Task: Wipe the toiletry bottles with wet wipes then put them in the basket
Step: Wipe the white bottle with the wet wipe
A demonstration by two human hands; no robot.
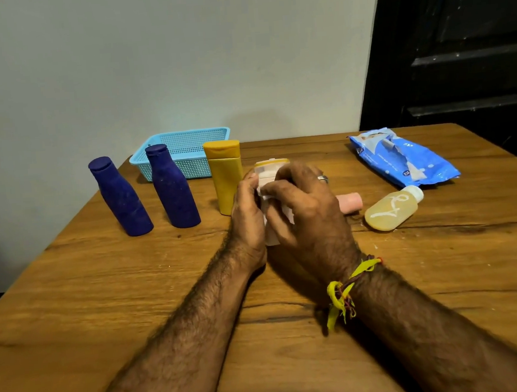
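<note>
Early days, by the look: the basket [186, 153] at the tabletop's far-left edge holds nothing visible. Left hand [248, 215] grips a white bottle [272, 165] mid-table; right hand [304, 204] presses a wipe [269, 195] round it. Five bottles wait outside

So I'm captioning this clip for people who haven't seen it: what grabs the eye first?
The two hands meeting mid-table: the left hand holds a pale bottle while the right hand rubs it with a white wipe. Next, two dark blue bottles standing at the left, before a light blue basket.
</note>
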